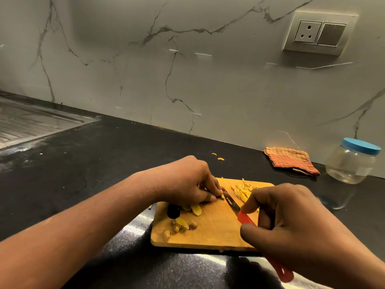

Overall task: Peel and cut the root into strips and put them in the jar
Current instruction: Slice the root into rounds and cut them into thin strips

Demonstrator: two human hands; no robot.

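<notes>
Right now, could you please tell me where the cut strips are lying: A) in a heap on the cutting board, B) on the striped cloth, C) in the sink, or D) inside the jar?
A: the pale yellow strips lie heaped at the far right of the cutting board, just beyond the knife, while the jar stands apart on the counter with its blue lid on.
</notes>
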